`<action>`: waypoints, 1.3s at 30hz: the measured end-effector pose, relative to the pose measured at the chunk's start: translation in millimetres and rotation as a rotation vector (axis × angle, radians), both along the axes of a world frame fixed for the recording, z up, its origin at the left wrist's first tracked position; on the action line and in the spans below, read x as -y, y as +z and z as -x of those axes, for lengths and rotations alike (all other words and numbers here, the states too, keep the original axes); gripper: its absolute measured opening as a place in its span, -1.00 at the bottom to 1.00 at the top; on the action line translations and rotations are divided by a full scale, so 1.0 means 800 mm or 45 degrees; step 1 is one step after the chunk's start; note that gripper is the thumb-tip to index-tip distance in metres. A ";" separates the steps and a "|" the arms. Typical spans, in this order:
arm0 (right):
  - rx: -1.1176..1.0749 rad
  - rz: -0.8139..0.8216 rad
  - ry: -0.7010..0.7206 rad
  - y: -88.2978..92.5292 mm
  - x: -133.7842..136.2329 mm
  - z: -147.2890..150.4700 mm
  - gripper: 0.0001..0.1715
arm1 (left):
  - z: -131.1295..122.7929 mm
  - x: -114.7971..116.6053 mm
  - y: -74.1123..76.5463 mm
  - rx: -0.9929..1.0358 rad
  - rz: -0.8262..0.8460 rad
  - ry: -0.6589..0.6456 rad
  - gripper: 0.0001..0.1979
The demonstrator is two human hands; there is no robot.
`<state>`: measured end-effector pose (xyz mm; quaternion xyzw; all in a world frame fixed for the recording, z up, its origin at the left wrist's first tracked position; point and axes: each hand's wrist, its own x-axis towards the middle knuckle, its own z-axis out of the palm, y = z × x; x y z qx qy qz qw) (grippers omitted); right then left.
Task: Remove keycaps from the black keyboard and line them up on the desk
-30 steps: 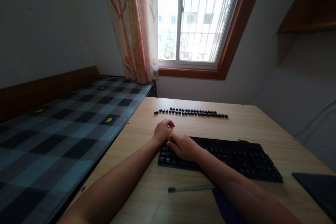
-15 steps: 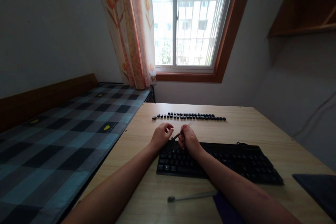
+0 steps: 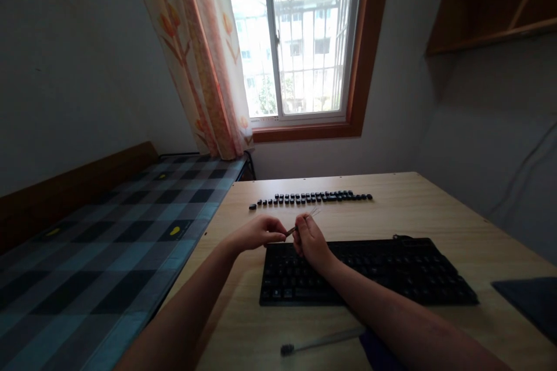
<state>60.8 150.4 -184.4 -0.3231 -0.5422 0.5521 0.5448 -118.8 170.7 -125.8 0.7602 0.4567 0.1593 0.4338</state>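
My right hand [image 3: 310, 240] is closed around a slim dark keycap puller [image 3: 292, 231], with thin wires fanning out above the fist. At the puller's lower left end, the thumb and fingers of my left hand [image 3: 261, 232] are pinched together. Whether a small keycap is between those fingertips is too small to make out. Both hands are over the upper left edge of a black keyboard [image 3: 391, 269], which lies flat on the wooden table. Part of the keyboard is hidden by my right hand and forearm.
Rows of loose black keycaps [image 3: 322, 197] line the back of the table [image 3: 230, 324]. A grey-handled brush [image 3: 322, 339] lies in front of the keyboard, beside a purple cloth [image 3: 378, 352]. A dark flat item [image 3: 528, 298] sits at the right edge. A checked bed [image 3: 104, 249] stands left.
My left hand has shifted slightly left and its fingers have closed at the puller's end. My right hand still grips the puller. The camera view has turned a little to the right.
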 end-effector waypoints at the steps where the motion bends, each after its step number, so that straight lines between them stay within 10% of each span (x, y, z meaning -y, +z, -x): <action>1: 0.005 -0.018 0.006 0.000 0.001 0.001 -0.52 | 0.002 -0.001 0.001 0.001 0.033 0.003 -0.69; 9: 0.069 -0.068 -0.075 -0.007 -0.004 0.000 -0.55 | 0.025 -0.009 0.008 0.012 0.022 0.098 -0.62; 20: 0.210 -0.187 -0.089 -0.004 0.001 -0.001 -0.59 | 0.051 -0.024 -0.051 -0.455 -0.969 0.394 -0.89; 39: 0.303 -0.252 -0.062 -0.003 0.004 -0.004 -0.61 | 0.063 -0.072 -0.064 -0.760 -1.124 0.758 -0.88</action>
